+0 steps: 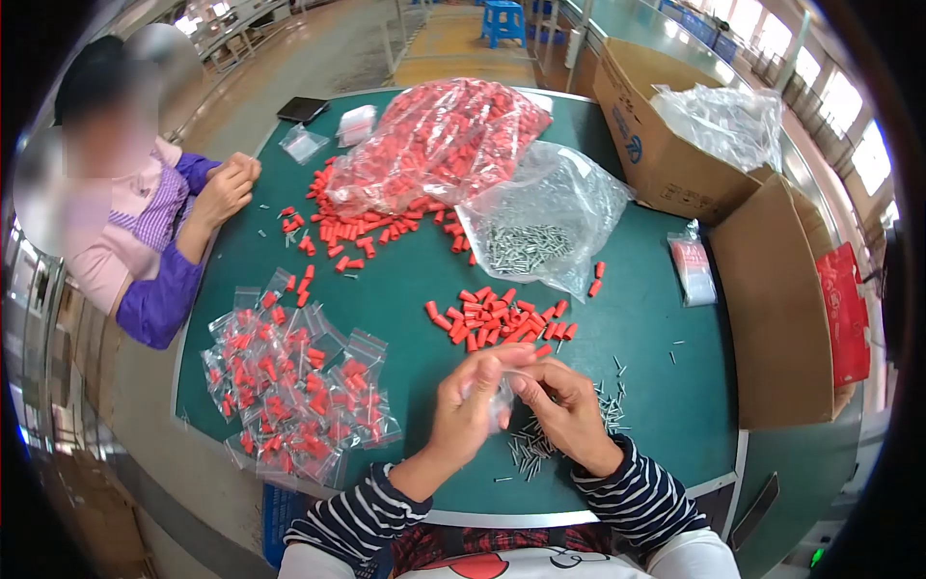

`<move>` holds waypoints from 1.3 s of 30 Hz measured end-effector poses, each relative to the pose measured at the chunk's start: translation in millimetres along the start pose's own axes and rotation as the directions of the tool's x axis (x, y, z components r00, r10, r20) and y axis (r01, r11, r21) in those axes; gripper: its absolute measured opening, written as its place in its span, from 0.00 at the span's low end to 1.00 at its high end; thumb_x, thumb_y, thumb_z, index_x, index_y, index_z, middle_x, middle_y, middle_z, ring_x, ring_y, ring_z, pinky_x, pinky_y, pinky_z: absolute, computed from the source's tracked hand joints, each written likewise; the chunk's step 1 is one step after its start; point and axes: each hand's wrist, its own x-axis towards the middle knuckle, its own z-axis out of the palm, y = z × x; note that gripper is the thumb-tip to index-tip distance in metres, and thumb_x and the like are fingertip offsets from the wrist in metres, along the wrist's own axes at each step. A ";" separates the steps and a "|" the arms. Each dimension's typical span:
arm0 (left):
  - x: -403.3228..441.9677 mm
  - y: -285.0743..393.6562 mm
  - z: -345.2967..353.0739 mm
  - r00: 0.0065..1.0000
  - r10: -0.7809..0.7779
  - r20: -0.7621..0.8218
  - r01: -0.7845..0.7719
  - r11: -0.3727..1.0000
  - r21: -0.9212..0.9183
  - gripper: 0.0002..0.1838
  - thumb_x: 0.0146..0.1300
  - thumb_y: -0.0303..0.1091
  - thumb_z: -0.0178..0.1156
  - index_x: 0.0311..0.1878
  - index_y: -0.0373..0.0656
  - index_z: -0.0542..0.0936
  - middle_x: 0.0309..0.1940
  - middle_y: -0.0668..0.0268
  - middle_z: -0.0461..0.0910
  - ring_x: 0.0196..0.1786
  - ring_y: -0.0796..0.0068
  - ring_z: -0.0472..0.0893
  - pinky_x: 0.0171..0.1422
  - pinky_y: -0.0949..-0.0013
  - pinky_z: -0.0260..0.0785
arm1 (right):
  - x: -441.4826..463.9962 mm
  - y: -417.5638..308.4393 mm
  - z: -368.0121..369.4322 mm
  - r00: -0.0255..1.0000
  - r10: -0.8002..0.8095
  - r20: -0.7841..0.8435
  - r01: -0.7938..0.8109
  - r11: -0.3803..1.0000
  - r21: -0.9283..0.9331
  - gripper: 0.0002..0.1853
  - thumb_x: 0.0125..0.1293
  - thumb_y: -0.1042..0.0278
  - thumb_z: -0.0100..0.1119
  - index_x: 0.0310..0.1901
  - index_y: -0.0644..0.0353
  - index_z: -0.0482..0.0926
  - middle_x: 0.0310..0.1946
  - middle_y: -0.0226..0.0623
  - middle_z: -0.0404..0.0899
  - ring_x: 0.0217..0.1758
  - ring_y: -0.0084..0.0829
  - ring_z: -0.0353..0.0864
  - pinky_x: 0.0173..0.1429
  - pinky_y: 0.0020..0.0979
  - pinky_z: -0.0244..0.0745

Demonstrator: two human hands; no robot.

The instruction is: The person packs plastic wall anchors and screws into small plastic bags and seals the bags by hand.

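Note:
Between my two hands, close to the front of the table, is a small clear plastic bag [501,398]. My left hand [465,405] is closed round it, with the thumb up. Thumb and fingers of my right hand [571,413] pinch the bag's upper edge. What lies inside the bag is mostly hidden by the fingers. Just beyond my hands is a loose heap of red plastic sleeves [487,317]. Loose metal screws [532,452] are scattered under and around my right hand.
Filled zip bags [280,391] form a pile at left. A large bag of red sleeves [444,135] and a bag of screws [529,249] lie farther back. Cardboard boxes [772,318] line the right side, near a pack of bags [692,270]. A co-worker [145,222] sits at left, hands together.

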 end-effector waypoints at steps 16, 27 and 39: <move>6.7 13.7 -17.8 0.992 0.004 0.123 -0.051 0.925 0.377 0.08 0.64 0.25 0.68 0.45 0.34 0.86 0.41 0.65 0.83 0.44 0.80 0.80 0.49 0.75 0.72 | 6.3 -21.5 -35.7 0.977 0.031 0.210 0.022 0.970 -0.243 0.07 0.64 0.71 0.65 0.37 0.66 0.81 0.28 0.37 0.77 0.28 0.29 0.78 0.31 0.31 0.73; 2.7 0.7 -22.1 0.916 0.381 0.129 -0.376 0.697 0.611 0.08 0.53 0.23 0.75 0.35 0.36 0.85 0.28 0.63 0.83 0.30 0.74 0.81 0.35 0.71 0.72 | 5.3 -25.5 -34.1 0.975 -0.208 0.074 0.219 0.954 -0.203 0.06 0.63 0.75 0.66 0.40 0.65 0.82 0.32 0.38 0.78 0.33 0.30 0.80 0.37 0.30 0.74; -0.7 1.7 -18.6 0.857 0.423 0.294 -0.500 0.545 0.673 0.07 0.54 0.19 0.71 0.35 0.35 0.83 0.31 0.65 0.82 0.33 0.79 0.79 0.36 0.74 0.71 | -1.2 -28.4 -27.5 0.969 -0.169 0.182 0.217 0.933 -0.286 0.04 0.62 0.76 0.66 0.38 0.63 0.82 0.33 0.40 0.81 0.35 0.35 0.81 0.39 0.32 0.75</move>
